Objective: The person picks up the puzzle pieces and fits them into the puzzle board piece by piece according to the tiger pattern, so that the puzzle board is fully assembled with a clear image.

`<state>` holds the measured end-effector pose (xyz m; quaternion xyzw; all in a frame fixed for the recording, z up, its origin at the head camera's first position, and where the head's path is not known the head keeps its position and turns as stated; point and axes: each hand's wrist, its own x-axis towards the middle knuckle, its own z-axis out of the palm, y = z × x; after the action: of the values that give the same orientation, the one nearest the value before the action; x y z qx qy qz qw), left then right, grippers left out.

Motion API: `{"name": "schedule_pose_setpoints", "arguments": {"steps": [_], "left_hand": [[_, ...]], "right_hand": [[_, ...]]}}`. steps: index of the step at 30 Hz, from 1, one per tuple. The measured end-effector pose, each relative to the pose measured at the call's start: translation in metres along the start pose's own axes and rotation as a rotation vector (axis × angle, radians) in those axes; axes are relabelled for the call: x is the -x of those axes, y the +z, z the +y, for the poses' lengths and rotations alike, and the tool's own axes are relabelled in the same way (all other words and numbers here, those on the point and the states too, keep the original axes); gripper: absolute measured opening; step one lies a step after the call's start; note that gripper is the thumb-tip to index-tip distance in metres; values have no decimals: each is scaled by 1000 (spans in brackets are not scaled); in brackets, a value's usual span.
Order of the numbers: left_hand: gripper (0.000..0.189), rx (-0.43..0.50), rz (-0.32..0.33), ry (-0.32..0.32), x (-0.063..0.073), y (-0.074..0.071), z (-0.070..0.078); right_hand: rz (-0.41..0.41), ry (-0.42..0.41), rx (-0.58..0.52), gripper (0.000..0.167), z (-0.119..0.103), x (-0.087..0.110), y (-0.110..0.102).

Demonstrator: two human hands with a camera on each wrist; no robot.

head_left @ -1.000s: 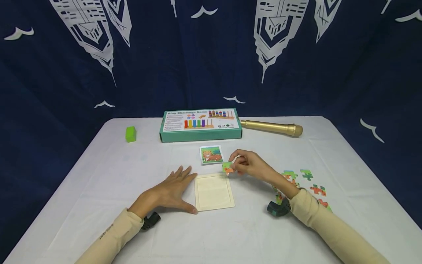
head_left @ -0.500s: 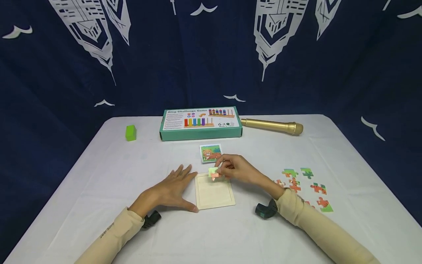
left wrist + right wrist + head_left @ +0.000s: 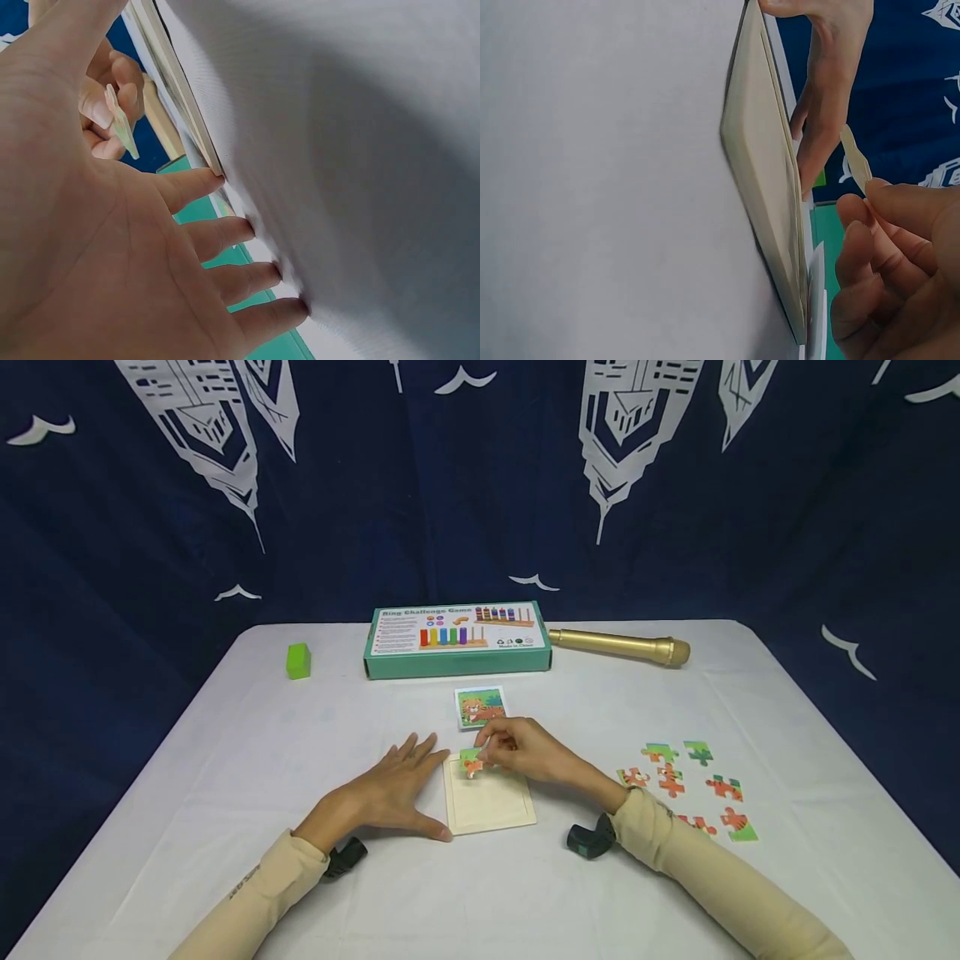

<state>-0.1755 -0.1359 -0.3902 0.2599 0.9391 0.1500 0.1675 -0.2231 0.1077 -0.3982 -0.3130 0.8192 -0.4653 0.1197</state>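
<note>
Wooden tray (image 3: pixel 491 802), touched at left by the left hand (image 3: pixel 392 792), fingers apart; right hand (image 3: pixel 531 750), fingers pinching a puzzle piece (image 3: pixel 468 761), above its far left corner.

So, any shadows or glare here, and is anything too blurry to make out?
Head view: even light, no strong glare, small print on the box too fuzzy to read; left wrist view: broad, soft shadow across the tablecloth; right wrist view: shadow beside the wooden tray.
</note>
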Motion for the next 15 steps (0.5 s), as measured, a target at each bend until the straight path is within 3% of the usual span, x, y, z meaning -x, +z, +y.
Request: {"name": "schedule_pose_setpoints", "arguments": {"steps": [15], "left_hand": [[116,-10,5,7,0,2,-2]], "right_hand": [[8,-14,68,8,0,-5,6]]}}
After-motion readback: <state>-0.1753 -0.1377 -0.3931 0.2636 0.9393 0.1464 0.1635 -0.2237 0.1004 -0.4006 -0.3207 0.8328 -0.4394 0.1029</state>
